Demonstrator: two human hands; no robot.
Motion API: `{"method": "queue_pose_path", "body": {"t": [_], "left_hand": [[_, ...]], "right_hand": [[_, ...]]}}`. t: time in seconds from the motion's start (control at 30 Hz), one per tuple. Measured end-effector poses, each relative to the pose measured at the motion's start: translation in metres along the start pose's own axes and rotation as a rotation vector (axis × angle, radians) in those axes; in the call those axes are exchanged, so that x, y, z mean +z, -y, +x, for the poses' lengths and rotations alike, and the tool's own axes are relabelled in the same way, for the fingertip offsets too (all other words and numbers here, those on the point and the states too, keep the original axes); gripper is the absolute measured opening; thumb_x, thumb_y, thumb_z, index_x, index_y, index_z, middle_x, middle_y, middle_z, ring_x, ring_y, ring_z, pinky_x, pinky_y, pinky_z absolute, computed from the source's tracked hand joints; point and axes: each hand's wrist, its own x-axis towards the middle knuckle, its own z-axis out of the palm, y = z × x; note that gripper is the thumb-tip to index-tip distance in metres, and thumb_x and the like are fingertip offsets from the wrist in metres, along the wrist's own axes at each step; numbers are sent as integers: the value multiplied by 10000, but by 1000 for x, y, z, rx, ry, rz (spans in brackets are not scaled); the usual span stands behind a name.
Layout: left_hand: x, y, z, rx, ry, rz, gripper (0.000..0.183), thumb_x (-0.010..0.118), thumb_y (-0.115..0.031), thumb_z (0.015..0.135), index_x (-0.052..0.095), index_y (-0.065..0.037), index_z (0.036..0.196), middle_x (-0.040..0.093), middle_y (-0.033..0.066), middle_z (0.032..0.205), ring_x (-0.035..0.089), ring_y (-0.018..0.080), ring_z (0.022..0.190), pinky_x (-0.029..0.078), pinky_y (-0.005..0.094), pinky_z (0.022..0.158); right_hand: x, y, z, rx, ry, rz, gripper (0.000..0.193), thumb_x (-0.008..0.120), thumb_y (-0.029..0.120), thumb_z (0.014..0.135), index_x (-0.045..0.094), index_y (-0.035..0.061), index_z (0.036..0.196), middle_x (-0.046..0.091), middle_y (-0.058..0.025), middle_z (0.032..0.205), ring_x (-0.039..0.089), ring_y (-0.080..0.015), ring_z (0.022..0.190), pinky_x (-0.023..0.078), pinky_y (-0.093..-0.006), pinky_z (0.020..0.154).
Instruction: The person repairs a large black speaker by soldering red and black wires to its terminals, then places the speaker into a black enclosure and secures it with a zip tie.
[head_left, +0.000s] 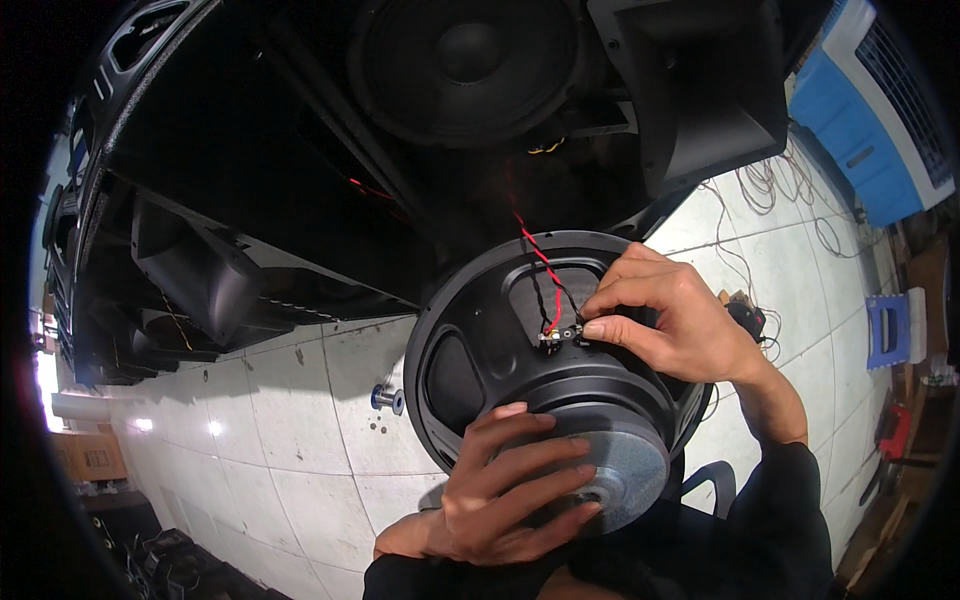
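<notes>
A large black speaker driver (510,385) lies back side up in front of me, its round grey magnet (635,470) toward me. My left hand (510,480) rests over the magnet with its fingers spread. At the frame's terminal strip (562,336), my right hand (665,315) pinches the end of a black wire (571,297) between thumb and fingertips. A red wire (559,300) runs to the strip's left end. Both wires come twisted together out of the dark speaker cabinet (480,190) beyond.
The cabinet holds another round driver (465,60) and a black horn (715,100). Another cabinet with a horn (195,255) stands at left. On the tiled floor are a small spool (386,399), loose cables (770,190), a blue air cooler (865,110) and a blue stool (887,330).
</notes>
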Motion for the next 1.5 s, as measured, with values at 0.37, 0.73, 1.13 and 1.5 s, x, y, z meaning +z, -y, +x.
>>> {"method": "queue_pose_path", "body": {"t": [0.37, 0.73, 1.13, 1.5], "left_hand": [[11, 3, 0, 81, -55, 227, 281, 818, -183, 803, 756, -90, 1061, 709, 52, 1165, 585, 323, 1152, 484, 492, 977], [16, 5, -6, 86, -75, 190, 370, 873, -151, 746, 726, -174, 1085, 691, 19, 1200, 552, 297, 1200, 494, 449, 1005], [31, -7, -40, 29, -58, 300, 396, 824, -377, 807, 741, -207, 1155, 666, 32, 1309, 478, 303, 1305, 400, 516, 1099], [28, -3, -43, 8, -54, 341, 483, 868, -463, 737, 746, -220, 1136, 590, 71, 1333, 436, 362, 1305, 421, 530, 1081]], "right_hand": [[18, 5, -3, -133, -125, -137, 82, 772, 40, 824, 726, -20, 858, 641, -118, 786, 574, -281, 793, 458, -395, 758], [9, 2, -4, -35, -96, -49, 132, 784, 92, 853, 776, -18, 924, 688, -114, 802, 599, -238, 802, 476, -369, 740], [14, 2, 37, 197, 66, 327, 263, 733, 202, 919, 770, -41, 824, 691, -94, 711, 615, -180, 675, 483, -361, 655], [7, -17, 23, -309, -104, 75, 298, 888, 167, 752, 751, -16, 943, 700, -115, 862, 621, -255, 815, 495, -374, 790]]}}
